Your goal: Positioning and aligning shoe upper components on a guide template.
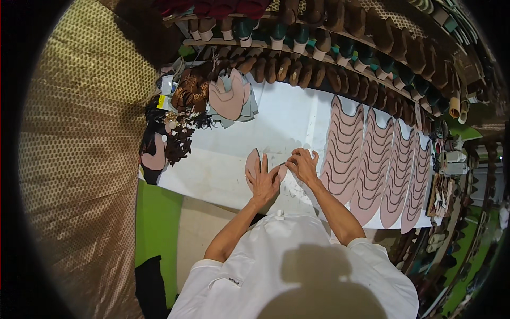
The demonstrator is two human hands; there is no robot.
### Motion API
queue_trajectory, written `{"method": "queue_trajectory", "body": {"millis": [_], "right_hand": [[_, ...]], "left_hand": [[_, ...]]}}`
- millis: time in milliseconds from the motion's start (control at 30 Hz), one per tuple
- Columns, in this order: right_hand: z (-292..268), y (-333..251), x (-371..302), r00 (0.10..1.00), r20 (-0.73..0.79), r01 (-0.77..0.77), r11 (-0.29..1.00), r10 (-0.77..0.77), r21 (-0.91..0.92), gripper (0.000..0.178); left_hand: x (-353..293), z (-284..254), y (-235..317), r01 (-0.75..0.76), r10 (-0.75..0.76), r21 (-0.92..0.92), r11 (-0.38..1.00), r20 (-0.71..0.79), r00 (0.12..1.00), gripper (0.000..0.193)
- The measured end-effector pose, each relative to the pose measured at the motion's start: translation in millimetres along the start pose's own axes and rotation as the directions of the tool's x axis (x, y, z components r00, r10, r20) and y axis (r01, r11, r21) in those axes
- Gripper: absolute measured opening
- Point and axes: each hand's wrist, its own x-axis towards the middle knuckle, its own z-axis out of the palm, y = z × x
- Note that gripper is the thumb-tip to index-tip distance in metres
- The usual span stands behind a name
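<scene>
Head view of a white worktable point(223, 175). The left hand point(264, 183), fingers spread wide and flat, presses a pink, curved leather shoe-upper piece point(253, 162) lying at the table's middle; the right hand point(303, 164), fingers bent and close together, touches its right edge. Four overlapped rows of pink cut pieces point(372, 165) already lie to the right; a loose pink stack point(229, 98) remains at the far left. Bare table lies between them, and racks of brown shoe lasts point(319, 69) border the far edge.

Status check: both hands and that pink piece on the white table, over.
Left hand flat on pink shoe-upper piece. Right hand pressing its right edge. Rows of pink pieces lie clear to the right.
</scene>
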Motion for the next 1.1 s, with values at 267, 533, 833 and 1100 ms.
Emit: {"method": "queue_trajectory", "body": {"millis": [267, 533, 833, 1100], "right_hand": [[0, -5, 2, 0.999, -0.042, 0.015, 1.0, -0.016, -0.023, 0.016], [1, -12, 4, 0.999, -0.051, -0.005, 0.998, 0.002, -0.066, 0.015], [-3, -26, 18, 0.931, -0.057, -0.364, 0.929, 0.361, -0.066, 0.024], [-26, -13, 30, 0.75, 0.299, -0.645, 0.754, 0.59, 0.129, 0.027]], "left_hand": [[4, -1, 0, -0.004, 0.004, 0.017, 1.0, -0.006, 1.0, 0.037], [3, -2, -4, -0.083, 0.081, 0.103, 0.991, 0.022, 0.996, 0.041], [4, -3, -1, -0.073, 0.069, 0.096, 0.993, 0.048, 0.996, 0.043], [1, 0, -1, 0.008, -0.007, -0.016, 1.0, 0.083, 0.997, 0.046]]}}
